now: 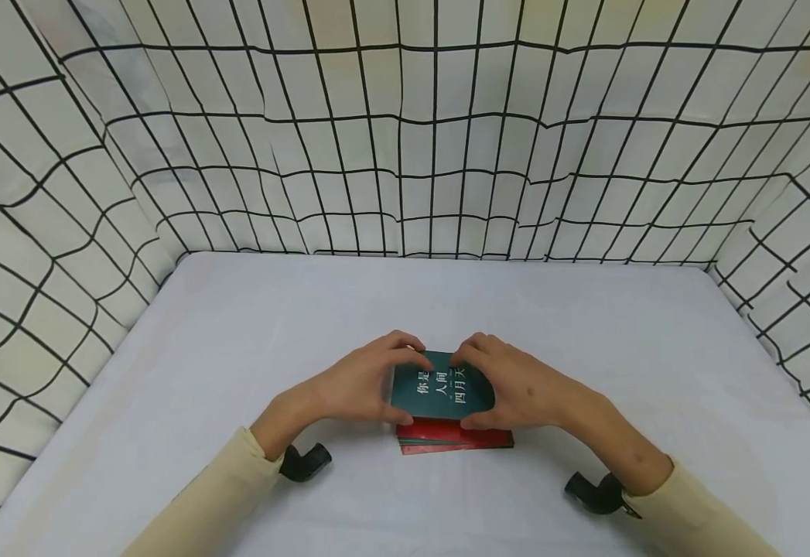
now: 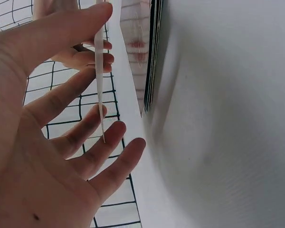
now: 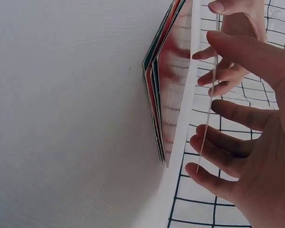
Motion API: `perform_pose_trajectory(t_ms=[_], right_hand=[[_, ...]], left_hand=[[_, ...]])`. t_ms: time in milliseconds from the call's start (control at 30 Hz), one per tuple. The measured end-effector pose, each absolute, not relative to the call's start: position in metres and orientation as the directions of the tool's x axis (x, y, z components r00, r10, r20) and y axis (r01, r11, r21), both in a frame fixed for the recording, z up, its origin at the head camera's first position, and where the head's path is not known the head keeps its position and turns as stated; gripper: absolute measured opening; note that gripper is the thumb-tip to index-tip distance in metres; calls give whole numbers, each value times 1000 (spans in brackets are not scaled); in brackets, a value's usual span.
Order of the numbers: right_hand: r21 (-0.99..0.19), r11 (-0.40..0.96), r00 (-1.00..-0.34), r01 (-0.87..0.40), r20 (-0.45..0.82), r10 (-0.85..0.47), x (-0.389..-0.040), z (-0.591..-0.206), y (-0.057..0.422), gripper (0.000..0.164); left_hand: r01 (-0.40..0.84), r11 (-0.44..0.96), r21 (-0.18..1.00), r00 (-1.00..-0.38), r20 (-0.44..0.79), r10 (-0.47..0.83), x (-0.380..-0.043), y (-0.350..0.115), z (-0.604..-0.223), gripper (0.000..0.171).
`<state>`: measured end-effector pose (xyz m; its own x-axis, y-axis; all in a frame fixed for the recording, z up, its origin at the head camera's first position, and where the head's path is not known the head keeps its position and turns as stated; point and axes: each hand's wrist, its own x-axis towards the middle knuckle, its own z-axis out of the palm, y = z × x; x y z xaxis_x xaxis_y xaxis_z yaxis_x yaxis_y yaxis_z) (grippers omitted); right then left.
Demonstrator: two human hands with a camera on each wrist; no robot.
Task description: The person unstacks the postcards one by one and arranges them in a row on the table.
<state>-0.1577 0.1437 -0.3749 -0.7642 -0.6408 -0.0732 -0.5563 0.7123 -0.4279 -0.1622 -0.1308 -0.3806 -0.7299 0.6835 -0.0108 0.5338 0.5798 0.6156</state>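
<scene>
A dark green card (image 1: 439, 402) with white Chinese characters is held level between both hands. My left hand (image 1: 359, 383) grips its left end, thumb at the near edge and fingers at the far edge. At the other end, my right hand (image 1: 526, 387) grips it the same way. Both wrist views show the card edge-on as a thin pale strip, apart from the pile below. That pile of red and green cards (image 1: 456, 437) lies on the table under the held card, slightly fanned, its top face glossy and red. The held card hides most of it.
White cloth covers the table (image 1: 293, 309) around the cards. Black grid netting (image 1: 435, 147) over white sheeting rises along the back and both sides. A black curved piece (image 1: 307, 463) sits at the left wrist, and a similar black piece (image 1: 594, 493) at the right wrist.
</scene>
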Motion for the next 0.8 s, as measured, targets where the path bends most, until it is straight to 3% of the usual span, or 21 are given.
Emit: perform_pose_trajectory(t_ms=[133, 400, 633, 800], right_hand=[[-442, 700, -769, -561, -33, -638, -160, -376, 144, 68], [-464, 700, -796, -542, 16, -606, -165, -377, 142, 71], [-480, 712, -829, -512, 58, -556, -172, -373, 140, 80], [-550, 712, -877, -436, 83, -474, -176, -373, 138, 95]], left_hand=[[511, 583, 632, -745, -13, 667, -164, -133, -382, 65], [478, 581, 659, -783, 19, 622, -172, -139, -382, 95], [464, 560, 686, -815, 82, 574, -180, -142, -377, 93], [438, 535, 723, -841, 118, 528, -185, -147, -377, 90]])
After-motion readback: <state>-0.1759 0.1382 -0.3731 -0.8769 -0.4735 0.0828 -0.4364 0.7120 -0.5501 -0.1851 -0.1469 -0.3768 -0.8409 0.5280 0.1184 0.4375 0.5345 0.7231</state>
